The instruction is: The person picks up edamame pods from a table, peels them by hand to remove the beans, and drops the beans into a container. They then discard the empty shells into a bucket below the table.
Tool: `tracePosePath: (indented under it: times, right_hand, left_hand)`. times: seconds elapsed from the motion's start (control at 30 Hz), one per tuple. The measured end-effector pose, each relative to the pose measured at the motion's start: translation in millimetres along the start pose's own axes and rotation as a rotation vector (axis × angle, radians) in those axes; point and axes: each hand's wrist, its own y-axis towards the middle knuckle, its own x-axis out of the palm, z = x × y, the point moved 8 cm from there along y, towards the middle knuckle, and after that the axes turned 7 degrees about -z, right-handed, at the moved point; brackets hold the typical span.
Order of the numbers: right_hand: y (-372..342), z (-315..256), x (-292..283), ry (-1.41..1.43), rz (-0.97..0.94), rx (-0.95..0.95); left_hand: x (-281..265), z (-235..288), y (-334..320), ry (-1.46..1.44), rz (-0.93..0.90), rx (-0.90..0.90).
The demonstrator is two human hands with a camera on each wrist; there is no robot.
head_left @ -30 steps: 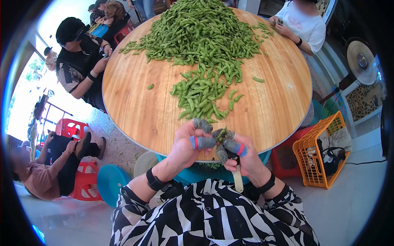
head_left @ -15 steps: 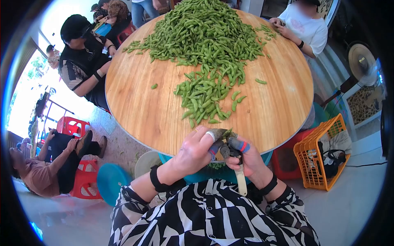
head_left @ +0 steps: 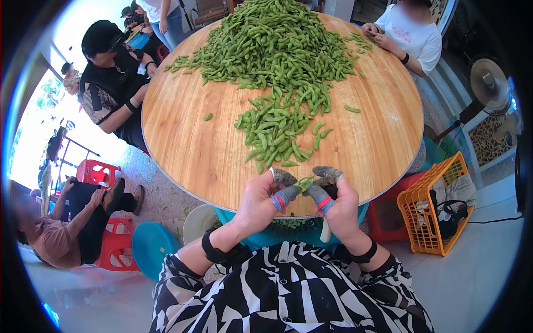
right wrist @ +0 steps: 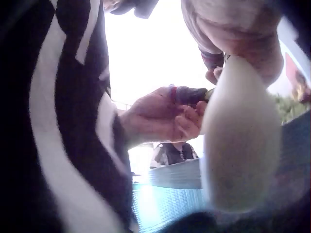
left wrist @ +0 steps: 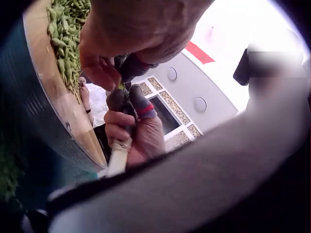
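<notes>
Over the near edge of the round wooden table (head_left: 183,150), my left hand (head_left: 255,200) pinches one side of a green edamame pod (head_left: 304,184). Grey fingertip covers, some with coloured bands, sit on the thumb and forefinger of both hands. The right hand (head_left: 343,208) pinches the pod's other side. Its curled lower fingers also grip a tool by a cream handle (head_left: 325,230), which points down and looms large in the right wrist view (right wrist: 240,150). The fingers hide the tool's working end. A big heap of edamame pods (head_left: 277,50) lies in front, trailing toward the hands.
A blue basin (head_left: 252,238) is under the table edge, below the hands. At left stand a pale basin (head_left: 197,225), a teal basin (head_left: 152,250) and red stools (head_left: 114,241). An orange crate (head_left: 408,213) and a fan (head_left: 488,83) are at right. Several people sit around.
My hands came close together, the left turning over the right, then drew slightly apart with the pod held between them. The cream handle tipped more upright. A standing person at the back moved left.
</notes>
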Motion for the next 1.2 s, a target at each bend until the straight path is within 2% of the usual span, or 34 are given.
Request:
tracePosePath:
  times: [0.07,0.2,0.27,0.3,0.37,0.4,0.43,0.53,0.6,0.63,0.67,0.7,0.73,0.77,0.8,0.83,0.87,0.93,0.97,1.03,1.1,1.17,1.2]
  right_hand:
    - [-5.2,-20.6,-5.0,-0.367,0.156,-0.345]
    - [-9.7,-20.7,-1.8,-0.585,0.12,-0.419]
    - [-5.7,-14.5,-2.1,-0.563,0.064,-0.326]
    - [-6.6,-15.9,-2.2,-0.558,0.052,-0.347]
    - [-7.7,-3.8,-3.6,-0.413,0.01,-0.241]
    - [-10.3,-4.0,-1.9,-0.42,0.012,-0.267]
    - [-10.4,2.6,-3.5,-0.371,-0.005,-0.169]
    - [-11.0,-10.2,3.8,-0.481,-0.108,-0.23]
    - [-12.3,-3.2,3.4,-0.331,-0.18,-0.036]
    - [-14.1,-7.2,5.9,-0.333,-0.212,-0.058]
    - [-13.5,-4.0,4.0,-0.293,-0.21,0.004]
    - [-12.9,2.9,1.1,-0.254,-0.205,0.071]
    - [-11.5,9.7,-0.5,-0.259,-0.228,0.06]
    - [-10.2,2.3,-5.6,-0.518,-0.175,-0.152]
    - [-13.8,-11.7,-2.6,-0.768,-0.114,-0.372]
    - [-17.7,-17.0,-4.9,-0.838,-0.053,-0.425]
    - [-19.6,-19.3,-4.5,-0.837,-0.072,-0.437]
    - [-34.4,-45.0,14.5,-0.803,-0.118,-0.419]
    - [-32.1,-39.7,17.6,-0.753,-0.142,-0.268]
    - [-26.3,-32.9,22.1,-0.676,-0.172,-0.261]
    - [-21.3,-25.9,22.2,-0.606,-0.201,-0.239]
    - [-14.4,2.4,13.4,-0.245,-0.203,0.081]
    - [-12.8,2.6,14.4,-0.25,-0.201,0.078]
  left_hand:
    - [3.1,-4.8,-2.0,-0.034,0.001,0.008]
    - [10.2,-3.3,-5.4,-0.016,-0.041,0.024]
    - [11.4,-5.7,-7.0,-0.045,-0.044,-0.032]
    - [10.1,-7.5,-7.7,-0.072,-0.041,-0.083]
    - [12.7,-14.9,-11.1,0.069,-0.095,0.063]
    - [15.4,-17.2,-11.6,0.121,-0.099,0.118]
    - [18.5,-11.9,-11.8,0.091,-0.101,0.142]
    - [22.4,4.9,-15.9,0.178,-0.158,0.202]
    - [23.6,-3.8,-18.3,0.237,-0.281,0.045]
    - [25.3,-2.5,-18.2,0.177,-0.299,0.111]
    - [24.8,-5.1,-19.1,0.095,-0.297,0.089]
    - [21.7,-6.1,-18.8,0.151,-0.313,0.099]
    - [20.1,-9.9,-19.0,0.202,-0.333,0.103]
    - [17.9,-12.5,-20.1,0.205,-0.311,0.111]
    - [10.4,-4.3,-21.8,0.248,-0.211,0.213]
    - [1.8,5.0,-24.0,0.294,-0.111,0.312]
    - [-1.8,6.0,-23.2,0.297,-0.09,0.316]
    - [-6.6,1.5,-25.2,0.27,-0.001,0.158]
    - [-5.5,5.0,-27.6,0.273,0.013,0.158]
    - [7.0,12.2,-28.2,0.427,-0.053,0.19]
    - [7.8,11.5,-26.6,0.427,-0.038,0.24]
    - [7.8,12.9,-28.3,0.433,-0.032,0.288]
    - [8.3,15.7,-29.4,0.419,-0.055,0.306]
